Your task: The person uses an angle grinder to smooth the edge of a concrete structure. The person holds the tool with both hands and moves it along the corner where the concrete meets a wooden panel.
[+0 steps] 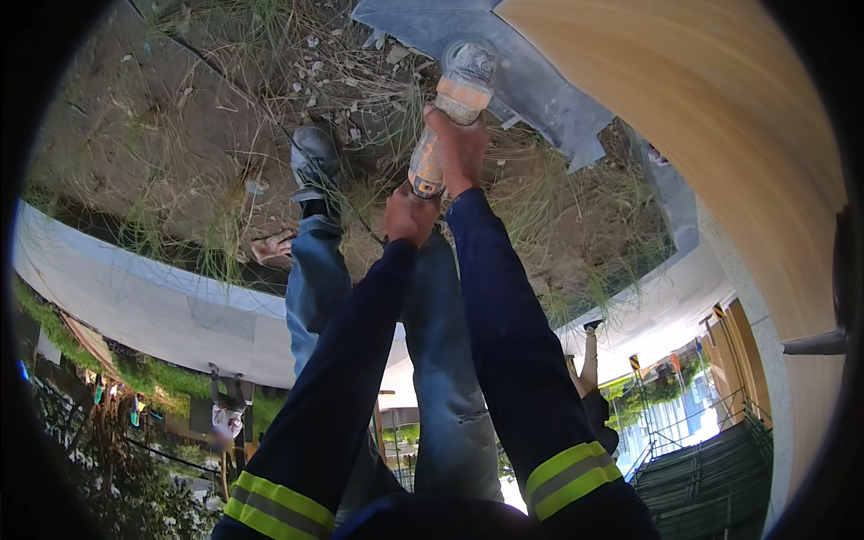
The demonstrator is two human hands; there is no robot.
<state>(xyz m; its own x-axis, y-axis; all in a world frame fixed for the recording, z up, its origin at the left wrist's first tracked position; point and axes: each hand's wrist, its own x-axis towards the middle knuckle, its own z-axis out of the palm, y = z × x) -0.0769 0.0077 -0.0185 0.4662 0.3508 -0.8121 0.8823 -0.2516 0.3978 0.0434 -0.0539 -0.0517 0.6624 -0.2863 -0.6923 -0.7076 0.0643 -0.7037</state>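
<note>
Gripping the angle grinder [450, 112] with right hand [461, 148] around its body, left hand [409, 216] closed behind; best steadied against the grey sheet [531, 81].

Dry grass [225, 135] on bare dirt, grey shoe [315, 162], pale curb [135, 297], green fencing [711, 477]

Both arms outstretched, left hand [409, 216] and right hand [461, 148] clenched

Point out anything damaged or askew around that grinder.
The grey slab under the angle grinder has a jagged, broken-looking lower edge near the dry grass. Both hands, right hand and left hand, grip the grinder; nothing else stands out.
</note>
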